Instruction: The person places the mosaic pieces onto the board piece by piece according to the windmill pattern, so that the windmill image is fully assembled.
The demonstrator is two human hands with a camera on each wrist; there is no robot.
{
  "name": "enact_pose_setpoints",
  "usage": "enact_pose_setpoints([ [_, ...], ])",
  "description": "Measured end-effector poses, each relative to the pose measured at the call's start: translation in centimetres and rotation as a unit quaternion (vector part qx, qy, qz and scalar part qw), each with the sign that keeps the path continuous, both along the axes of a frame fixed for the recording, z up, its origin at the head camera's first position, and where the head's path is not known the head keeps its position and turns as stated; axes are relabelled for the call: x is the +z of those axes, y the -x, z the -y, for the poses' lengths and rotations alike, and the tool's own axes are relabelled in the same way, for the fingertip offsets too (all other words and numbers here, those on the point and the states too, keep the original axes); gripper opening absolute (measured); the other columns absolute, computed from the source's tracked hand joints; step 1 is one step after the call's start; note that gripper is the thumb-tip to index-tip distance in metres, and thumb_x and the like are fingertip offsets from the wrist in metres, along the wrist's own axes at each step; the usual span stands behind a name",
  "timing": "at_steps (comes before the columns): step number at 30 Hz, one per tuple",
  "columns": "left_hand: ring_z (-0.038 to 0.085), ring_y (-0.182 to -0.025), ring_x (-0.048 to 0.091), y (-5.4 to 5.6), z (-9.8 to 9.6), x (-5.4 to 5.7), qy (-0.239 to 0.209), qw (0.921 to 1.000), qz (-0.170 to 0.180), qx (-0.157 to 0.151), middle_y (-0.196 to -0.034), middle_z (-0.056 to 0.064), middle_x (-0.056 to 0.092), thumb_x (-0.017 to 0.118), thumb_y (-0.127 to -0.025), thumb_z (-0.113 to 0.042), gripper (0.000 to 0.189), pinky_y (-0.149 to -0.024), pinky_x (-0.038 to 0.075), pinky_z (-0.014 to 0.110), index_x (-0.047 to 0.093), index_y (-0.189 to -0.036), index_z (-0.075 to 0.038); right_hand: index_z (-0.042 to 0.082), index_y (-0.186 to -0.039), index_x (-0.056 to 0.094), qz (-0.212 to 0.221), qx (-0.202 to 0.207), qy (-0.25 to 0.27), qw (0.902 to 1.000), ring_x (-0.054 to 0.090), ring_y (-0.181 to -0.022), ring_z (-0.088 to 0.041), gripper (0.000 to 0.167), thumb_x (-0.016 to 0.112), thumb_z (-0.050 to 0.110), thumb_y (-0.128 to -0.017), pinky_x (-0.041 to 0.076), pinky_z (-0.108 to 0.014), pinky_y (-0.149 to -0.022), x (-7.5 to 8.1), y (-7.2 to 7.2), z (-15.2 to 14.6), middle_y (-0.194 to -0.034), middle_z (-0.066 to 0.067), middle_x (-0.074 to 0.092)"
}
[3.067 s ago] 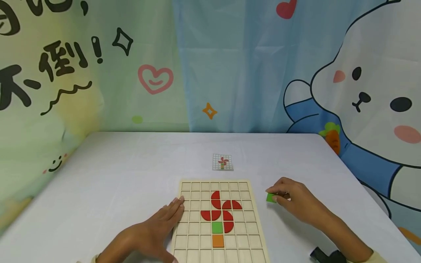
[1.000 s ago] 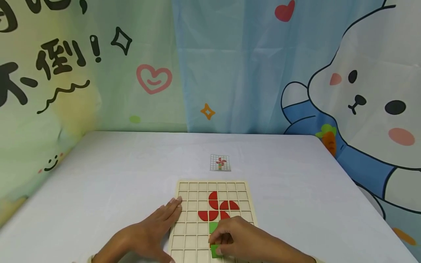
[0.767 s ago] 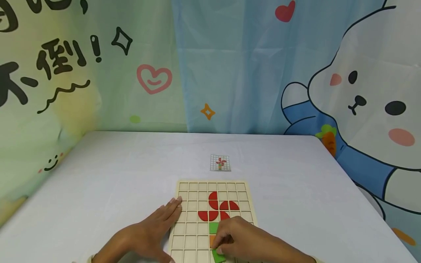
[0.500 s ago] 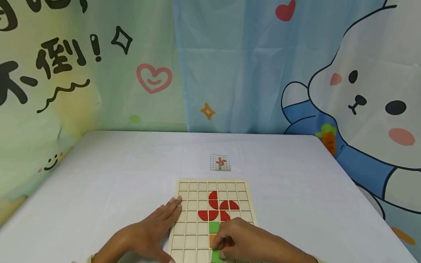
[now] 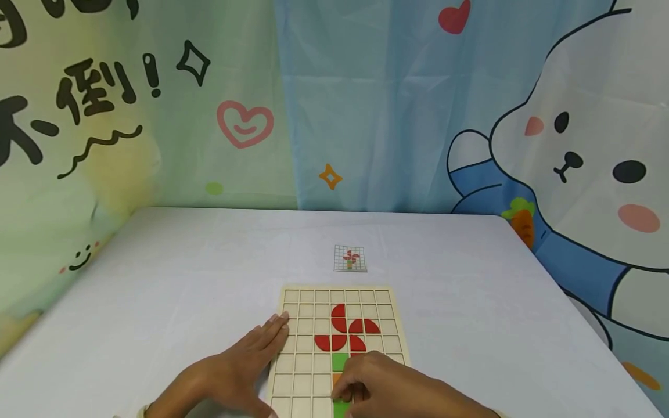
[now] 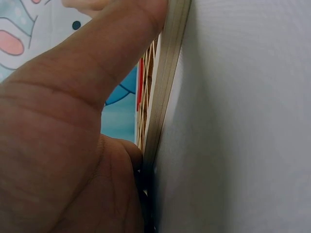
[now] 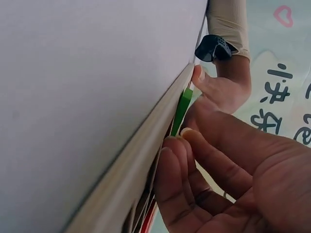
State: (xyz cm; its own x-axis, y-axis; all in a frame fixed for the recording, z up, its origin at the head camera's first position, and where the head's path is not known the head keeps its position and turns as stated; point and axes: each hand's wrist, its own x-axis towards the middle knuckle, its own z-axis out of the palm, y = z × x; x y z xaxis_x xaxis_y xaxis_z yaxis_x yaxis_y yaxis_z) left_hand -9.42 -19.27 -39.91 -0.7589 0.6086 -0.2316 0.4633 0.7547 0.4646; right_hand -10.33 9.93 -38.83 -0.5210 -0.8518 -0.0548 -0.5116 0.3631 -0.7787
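Note:
My right hand [image 5: 384, 383] pinches a green square tile [image 5: 341, 410] low over the lower middle of a wooden grid board [image 5: 303, 383]. In the right wrist view this green tile [image 7: 181, 107] stands tilted at the board, its near end by the thumb and fingertips. Straight fingers of my left hand [image 5: 237, 368] rest along the board's left edge, thumb near its lower left. On the board lie several red quarter-circle tiles [image 5: 338, 318] in a pinwheel shape, partly covered by the right hand. Below them are another green tile [image 5: 340, 362] and an orange tile [image 5: 337, 379], mostly hidden.
A small pattern card [image 5: 350, 258] showing a red pinwheel on a grid lies behind the board on the white table [image 5: 209, 261]. A printed curtain [image 5: 340, 104] hangs beyond the table's far edge. A black band [image 7: 214, 47] is on the left wrist.
My right hand has come from the table at the right to the board's lower middle with the green tile. The tile has straightened below the orange one; the left hand stays at the edge.

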Motion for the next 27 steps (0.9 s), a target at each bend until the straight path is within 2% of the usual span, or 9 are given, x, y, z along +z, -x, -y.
enact_pose_setpoints([
  [7, 0.024, -0.147, -0.006, -0.07, -0.07, 0.18, 0.001, 0.9999, 0.012, 0.011, -0.163, 0.005, -0.005, 0.078, -0.065, -0.067, 0.129, -0.115, 0.011, 0.052, 0.012, -0.156, -0.004, 0.011, -0.098, 0.077, -0.049, -0.006, -0.051, 0.9975, 0.051, -0.072, 0.005, 0.020, 0.079, 0.007, -0.078, 0.048, -0.014, -0.064, 0.09, -0.26, 0.43, -0.083, 0.018, 0.055],
  [12, 0.024, -0.147, -0.006, -0.11, -0.08, 0.21, -0.001, 0.9999, 0.011, 0.010, -0.163, 0.006, -0.004, 0.077, -0.065, -0.068, 0.129, -0.115, 0.011, 0.053, 0.012, -0.156, -0.003, 0.011, -0.100, 0.077, -0.075, -0.004, -0.057, 0.9955, 0.051, -0.073, 0.005, 0.021, 0.079, 0.008, -0.079, 0.047, -0.013, -0.063, 0.24, -0.21, 0.34, -0.086, 0.017, 0.056],
  [18, 0.025, -0.147, -0.006, -0.07, -0.09, 0.10, -0.001, 1.0000, 0.005, 0.002, -0.163, 0.007, -0.005, 0.076, -0.065, -0.068, 0.129, -0.115, 0.011, 0.053, 0.012, -0.156, -0.003, 0.010, -0.099, 0.077, -0.073, -0.003, -0.047, 0.9962, 0.052, -0.073, 0.005, 0.021, 0.079, 0.004, -0.078, 0.047, -0.013, -0.063, 0.30, -0.21, 0.29, -0.085, 0.016, 0.056],
  [23, 0.027, -0.147, -0.005, -0.01, -0.09, -0.01, 0.000, 1.0000, -0.005, -0.007, -0.163, 0.009, -0.005, 0.076, -0.067, -0.068, 0.128, -0.115, 0.012, 0.054, 0.010, -0.155, -0.002, 0.013, -0.098, 0.077, -0.071, -0.017, -0.062, 0.9954, 0.051, -0.074, 0.005, 0.021, 0.078, 0.006, -0.079, 0.047, -0.014, -0.065, 0.34, -0.28, 0.24, -0.084, 0.018, 0.055],
  [27, 0.029, -0.147, -0.003, 0.03, 0.04, -0.02, -0.003, 0.9998, -0.015, -0.014, -0.162, 0.011, -0.004, 0.075, -0.068, -0.068, 0.128, -0.114, 0.014, 0.056, 0.010, -0.155, 0.000, 0.015, -0.102, 0.076, -0.079, -0.004, -0.060, 0.9951, 0.051, -0.076, 0.005, 0.019, 0.075, 0.009, -0.083, 0.047, -0.013, -0.067, 0.32, -0.22, 0.01, -0.087, 0.019, 0.054],
])
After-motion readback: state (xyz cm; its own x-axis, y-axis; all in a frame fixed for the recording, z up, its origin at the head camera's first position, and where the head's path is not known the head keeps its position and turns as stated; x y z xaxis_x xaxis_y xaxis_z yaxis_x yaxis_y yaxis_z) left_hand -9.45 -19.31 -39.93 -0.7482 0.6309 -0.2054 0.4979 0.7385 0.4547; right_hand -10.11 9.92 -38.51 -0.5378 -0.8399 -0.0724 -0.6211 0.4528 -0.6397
